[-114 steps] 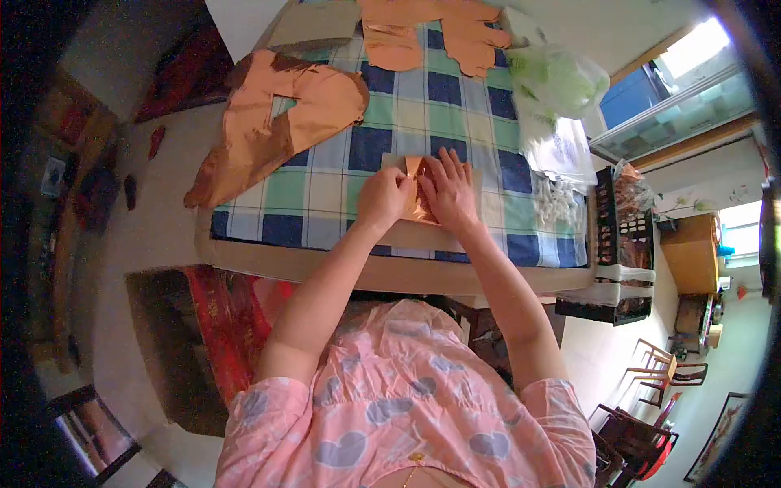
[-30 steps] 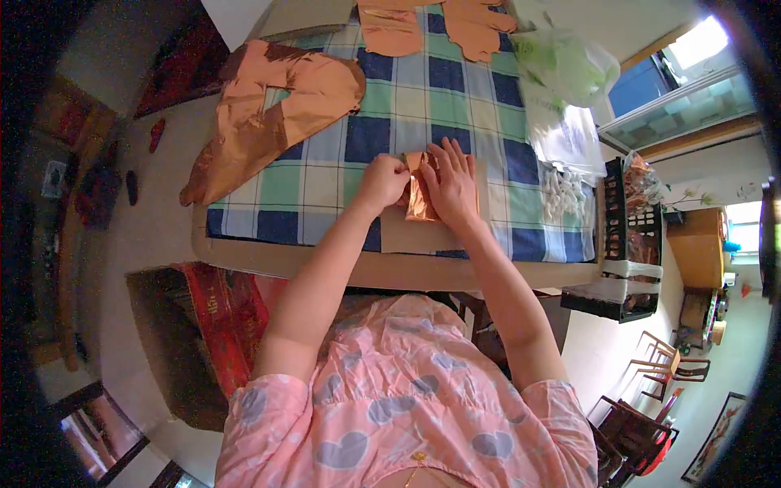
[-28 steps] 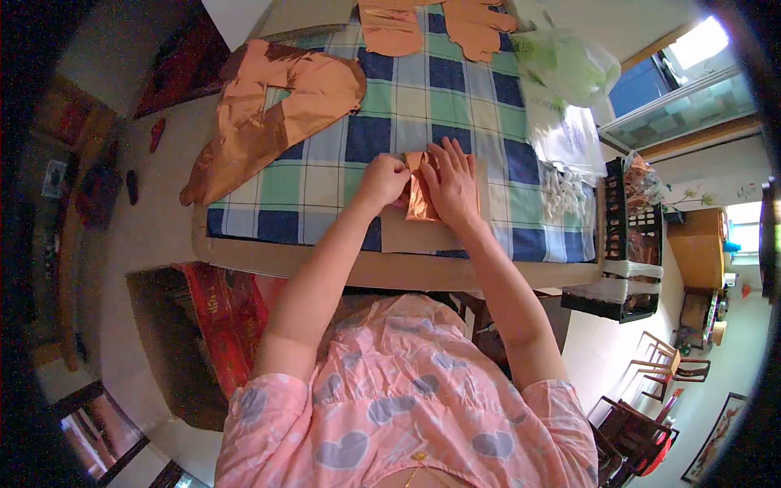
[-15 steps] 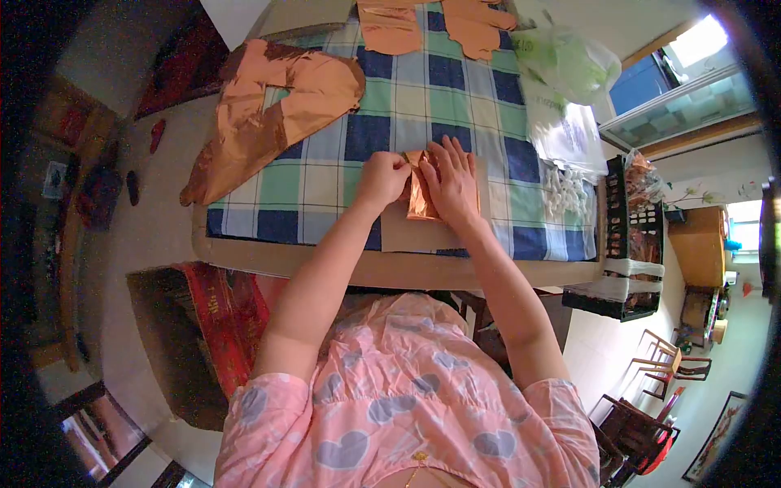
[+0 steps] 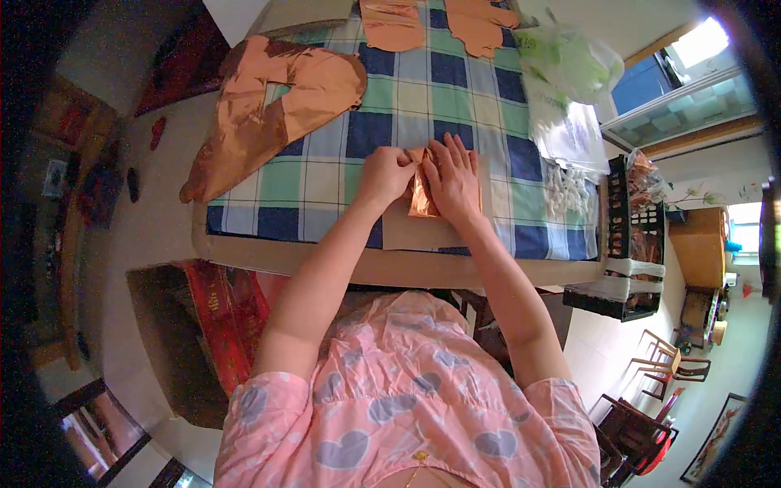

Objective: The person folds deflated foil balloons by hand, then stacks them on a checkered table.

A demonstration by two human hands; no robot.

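A folded piece of shiny copper-coloured foil (image 5: 422, 200), perhaps a flat balloon, lies on a brown cardboard sheet (image 5: 416, 234) near the table's front edge. My left hand (image 5: 386, 176) is closed, its thumb and fingertips pinching the upper left edge of the foil. Flat on the right part of the foil rests my right hand (image 5: 455, 182), with its fingers stretched out and somewhat apart. It covers much of the piece. Farther left, a large flat foil balloon (image 5: 329, 83) of the same colour is spread on the checked tablecloth (image 5: 325, 183).
Two more flat foil pieces, one at the middle (image 5: 394, 28) and one at the right (image 5: 482, 31), lie at the far end. Plastic bags (image 5: 569, 65) and white strips (image 5: 567, 192) line the right side. Beyond stands a black crate (image 5: 622, 307); a cardboard box (image 5: 175, 342) is lower left.
My left hand has shifted slightly right along the foil's upper edge. The right hand stays flat on it, its fingers a little more bent. The view has shifted slightly.
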